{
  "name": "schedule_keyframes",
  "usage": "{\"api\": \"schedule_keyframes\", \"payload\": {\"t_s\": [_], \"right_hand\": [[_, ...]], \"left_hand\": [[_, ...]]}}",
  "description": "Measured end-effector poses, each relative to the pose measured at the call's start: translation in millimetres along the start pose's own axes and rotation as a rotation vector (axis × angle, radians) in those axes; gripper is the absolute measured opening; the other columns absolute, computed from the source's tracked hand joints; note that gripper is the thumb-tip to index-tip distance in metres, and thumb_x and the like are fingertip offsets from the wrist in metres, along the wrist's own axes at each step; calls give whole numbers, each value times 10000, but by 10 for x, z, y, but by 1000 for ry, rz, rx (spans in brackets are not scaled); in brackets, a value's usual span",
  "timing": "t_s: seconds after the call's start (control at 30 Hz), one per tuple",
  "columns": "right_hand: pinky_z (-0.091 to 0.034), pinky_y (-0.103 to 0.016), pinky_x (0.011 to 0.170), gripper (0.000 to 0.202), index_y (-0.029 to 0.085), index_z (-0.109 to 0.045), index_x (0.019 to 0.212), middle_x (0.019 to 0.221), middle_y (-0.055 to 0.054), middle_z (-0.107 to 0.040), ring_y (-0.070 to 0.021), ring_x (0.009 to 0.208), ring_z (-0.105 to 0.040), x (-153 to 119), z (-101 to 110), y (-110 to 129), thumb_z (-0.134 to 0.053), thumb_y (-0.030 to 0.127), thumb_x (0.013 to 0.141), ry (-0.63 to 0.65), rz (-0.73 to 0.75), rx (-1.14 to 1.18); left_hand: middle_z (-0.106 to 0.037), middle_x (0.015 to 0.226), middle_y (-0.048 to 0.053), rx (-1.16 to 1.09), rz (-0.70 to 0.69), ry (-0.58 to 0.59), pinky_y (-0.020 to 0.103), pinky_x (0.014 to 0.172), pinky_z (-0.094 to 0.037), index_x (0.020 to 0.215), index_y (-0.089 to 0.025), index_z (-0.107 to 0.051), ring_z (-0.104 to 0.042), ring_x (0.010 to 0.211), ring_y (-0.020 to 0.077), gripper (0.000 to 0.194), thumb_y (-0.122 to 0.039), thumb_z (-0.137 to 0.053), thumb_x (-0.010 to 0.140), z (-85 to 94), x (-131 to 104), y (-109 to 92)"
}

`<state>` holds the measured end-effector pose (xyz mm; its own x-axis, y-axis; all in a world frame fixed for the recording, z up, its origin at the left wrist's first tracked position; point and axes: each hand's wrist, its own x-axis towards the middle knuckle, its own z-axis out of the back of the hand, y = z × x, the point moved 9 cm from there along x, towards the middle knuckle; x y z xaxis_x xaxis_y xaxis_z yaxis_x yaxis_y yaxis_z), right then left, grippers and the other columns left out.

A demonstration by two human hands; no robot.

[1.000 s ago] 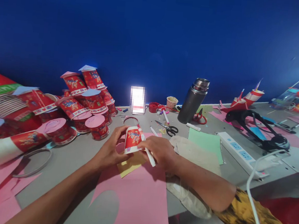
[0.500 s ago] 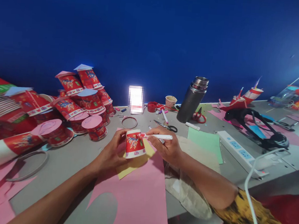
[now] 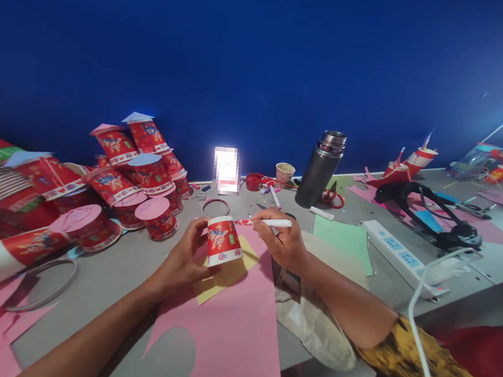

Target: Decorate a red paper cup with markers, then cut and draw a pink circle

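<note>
My left hand (image 3: 191,255) grips a red printed paper cup (image 3: 223,242) from its left side, with the white rim band at the bottom. Between the fingers of my right hand (image 3: 283,238) is a white marker pen (image 3: 275,223), its red tip end pointing left at the cup's upper right edge. Whether the tip touches the cup I cannot tell. Beneath the cup lie a yellow paper piece (image 3: 244,274) and a large pink paper sheet (image 3: 239,334) with a round cut-out.
Stacked red cups with paper tops (image 3: 156,218) fill the left side. A dark thermos flask (image 3: 320,171) stands at the back, near red-handled scissors (image 3: 333,198). To the right are green paper (image 3: 344,240), a white power strip (image 3: 398,251) and a black strap-like frame (image 3: 429,213).
The marker's tip has drawn back from the cup's face to its upper right edge. The cup has turned a little in my left hand.
</note>
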<state>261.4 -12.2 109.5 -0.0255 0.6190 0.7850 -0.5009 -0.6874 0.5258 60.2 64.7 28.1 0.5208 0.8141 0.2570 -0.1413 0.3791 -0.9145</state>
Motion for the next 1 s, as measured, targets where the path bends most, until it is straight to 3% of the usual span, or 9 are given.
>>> {"api": "schedule_keyframes", "payload": {"t_s": [0.27, 0.5, 0.7, 0.9, 1.0], "right_hand": [[-556, -287, 731, 152, 199, -707, 1008, 906, -60, -768, -164, 773, -704, -48, -40, 66, -630, 326, 1038, 44, -67, 106], [-574, -334, 758, 95, 205, -699, 974, 880, -68, -759, -188, 813, -708, -17, -82, 342, -608, 178, 981, 124, 172, 144], [-555, -327, 733, 102, 197, -697, 949, 867, -62, -754, -182, 781, -685, 5, -83, 307, -609, 144, 955, 180, 178, 212], [-539, -352, 742, 110, 212, -695, 941, 840, -58, -727, -194, 766, -663, 36, 38, 250, -601, 159, 965, 74, 157, 153], [-564, -367, 765, 121, 214, -717, 1015, 907, -73, -759, -208, 819, -699, 23, -5, 262, -602, 197, 980, 103, 137, 154]], "left_hand": [[-596, 1404, 119, -19, -25, 30, 568, 1186, -507, 1344, -273, -518, -610, 1375, 385, 829, -298, -960, 643, -39, 8, -69], [-568, 1475, 148, -110, 45, -11, 562, 1211, -479, 1361, -276, -484, -577, 1425, 400, 906, -402, -995, 624, 26, 19, 131], [-547, 1494, 149, -157, 57, -2, 548, 1177, -522, 1343, -281, -474, -591, 1415, 397, 885, -384, -990, 632, 19, 28, 165], [-558, 1516, 149, -206, 9, -57, 539, 1227, -469, 1337, -273, -489, -541, 1466, 396, 886, -377, -1004, 624, 77, 46, 122], [-582, 1493, 145, -205, 26, -52, 528, 1216, -482, 1319, -272, -502, -558, 1449, 393, 898, -372, -1020, 593, 61, 50, 114]]}}
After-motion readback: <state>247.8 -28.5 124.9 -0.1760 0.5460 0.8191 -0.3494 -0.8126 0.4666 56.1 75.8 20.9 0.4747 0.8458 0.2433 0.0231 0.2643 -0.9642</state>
